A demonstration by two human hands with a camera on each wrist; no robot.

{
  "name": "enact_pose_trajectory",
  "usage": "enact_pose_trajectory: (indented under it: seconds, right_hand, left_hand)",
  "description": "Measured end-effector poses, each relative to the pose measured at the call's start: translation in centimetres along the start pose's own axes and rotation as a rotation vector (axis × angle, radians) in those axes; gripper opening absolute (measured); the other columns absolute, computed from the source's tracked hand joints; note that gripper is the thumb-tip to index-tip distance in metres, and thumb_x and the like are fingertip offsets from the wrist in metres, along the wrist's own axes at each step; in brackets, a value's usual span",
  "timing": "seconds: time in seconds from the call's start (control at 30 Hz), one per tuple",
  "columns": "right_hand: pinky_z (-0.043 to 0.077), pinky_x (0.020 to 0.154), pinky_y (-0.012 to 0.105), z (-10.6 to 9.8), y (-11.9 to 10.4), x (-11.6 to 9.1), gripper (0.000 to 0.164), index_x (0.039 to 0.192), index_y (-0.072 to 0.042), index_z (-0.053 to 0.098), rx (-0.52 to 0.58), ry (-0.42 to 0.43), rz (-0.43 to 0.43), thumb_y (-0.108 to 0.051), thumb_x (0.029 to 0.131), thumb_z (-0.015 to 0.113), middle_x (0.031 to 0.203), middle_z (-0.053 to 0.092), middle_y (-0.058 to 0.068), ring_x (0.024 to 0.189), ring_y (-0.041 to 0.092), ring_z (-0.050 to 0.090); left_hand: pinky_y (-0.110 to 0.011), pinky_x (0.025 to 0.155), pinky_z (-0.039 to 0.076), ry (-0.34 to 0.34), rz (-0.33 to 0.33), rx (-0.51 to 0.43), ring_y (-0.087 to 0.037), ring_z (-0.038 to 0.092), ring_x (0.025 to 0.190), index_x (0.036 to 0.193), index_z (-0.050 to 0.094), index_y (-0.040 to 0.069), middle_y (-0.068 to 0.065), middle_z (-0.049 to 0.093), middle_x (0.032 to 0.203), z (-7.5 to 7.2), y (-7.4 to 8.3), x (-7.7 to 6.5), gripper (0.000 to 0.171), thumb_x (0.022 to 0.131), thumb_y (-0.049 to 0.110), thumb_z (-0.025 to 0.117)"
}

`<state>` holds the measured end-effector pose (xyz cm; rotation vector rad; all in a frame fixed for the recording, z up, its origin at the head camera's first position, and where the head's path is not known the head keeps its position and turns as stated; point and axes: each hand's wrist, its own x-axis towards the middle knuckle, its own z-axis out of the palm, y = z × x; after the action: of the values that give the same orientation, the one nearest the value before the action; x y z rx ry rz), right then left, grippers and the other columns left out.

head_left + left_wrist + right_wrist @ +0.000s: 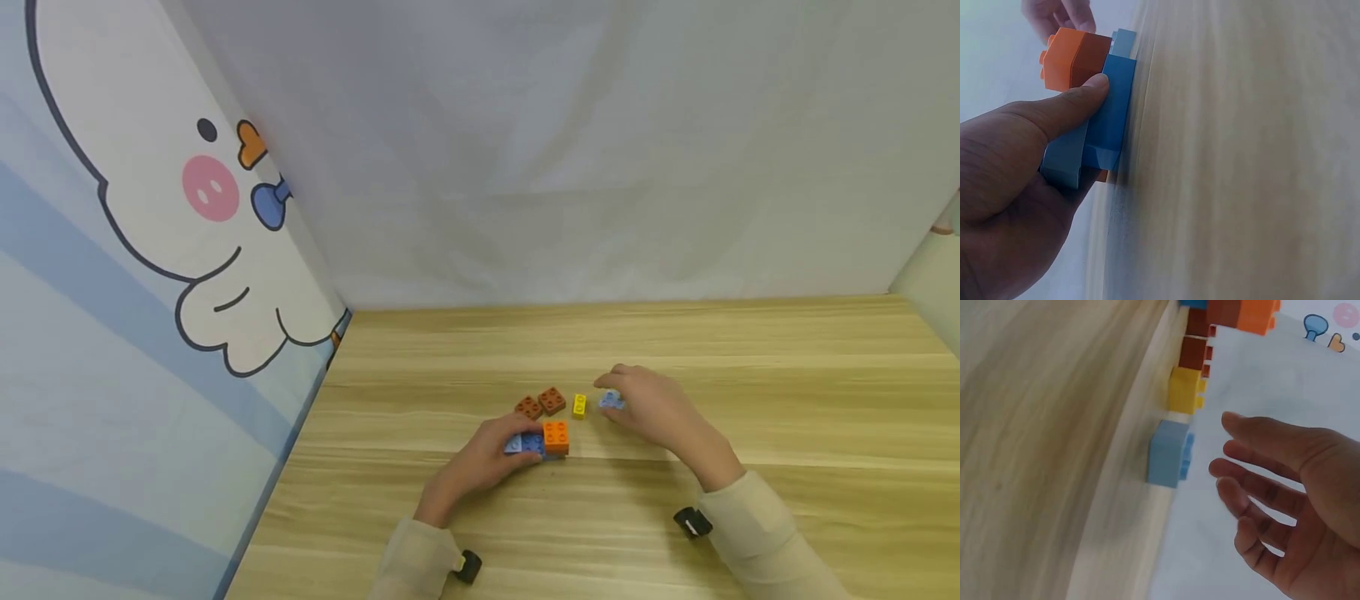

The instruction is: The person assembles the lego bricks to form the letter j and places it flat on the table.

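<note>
My left hand [483, 454] grips a small stack of toy building bricks, its thumb along the near side. A blue brick [1112, 112] forms the base, with an orange brick [556, 437] on its right end and a light blue brick [1065, 157] on its left. Above a loose light blue brick [1169, 454], my right hand [654, 408] hovers with fingers spread and loosely bent. In the right wrist view a gap shows between those fingertips and the brick's studs.
A narrow yellow brick [580, 407] stands left of the loose light blue one. Further left are two reddish-brown bricks [552, 401], just behind the stack. A pale curtain [600, 167] borders the wooden table [787, 400] at the back, and a cartoon-printed panel [135, 333] at the left.
</note>
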<state>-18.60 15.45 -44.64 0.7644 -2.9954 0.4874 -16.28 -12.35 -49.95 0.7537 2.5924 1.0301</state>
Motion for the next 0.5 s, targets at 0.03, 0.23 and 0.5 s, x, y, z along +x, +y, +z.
enact_pose_trajectory:
  seconds: [0.03,0.23,0.5]
  right_hand:
    - [0.059,0.088,0.051,0.1,0.3,0.0,0.037,0.124,-0.005,0.071,-0.014,0.0,0.018,-0.024,0.092,0.076,0.121,0.072,0.015,0.108,0.036,0.07]
    - [0.059,0.083,0.05,0.9,1.3,0.2,0.035,0.119,-0.005,0.073,-0.055,-0.006,0.073,-0.026,0.092,0.076,0.115,0.073,0.015,0.099,0.034,0.07]
    - [0.054,0.067,0.037,1.3,1.7,0.3,0.03,0.11,-0.005,0.074,-0.041,-0.029,0.081,-0.027,0.09,0.078,0.095,0.075,0.008,0.078,0.017,0.064]
  left_hand:
    - [-0.034,0.103,0.05,0.001,0.002,0.001,-0.016,0.063,0.116,0.136,0.063,0.015,-0.003,0.067,0.132,0.0,0.0,0.0,0.041,0.098,0.03,0.068]
    - [-0.035,0.104,0.05,-0.003,-0.004,-0.003,-0.016,0.062,0.118,0.137,0.062,0.014,-0.003,0.067,0.133,0.0,0.0,-0.2,0.042,0.098,0.029,0.068]
    - [-0.042,0.109,0.049,-0.009,-0.005,0.0,-0.02,0.061,0.125,0.138,0.061,0.014,-0.005,0.065,0.138,0.0,0.2,-0.3,0.043,0.099,0.029,0.068]
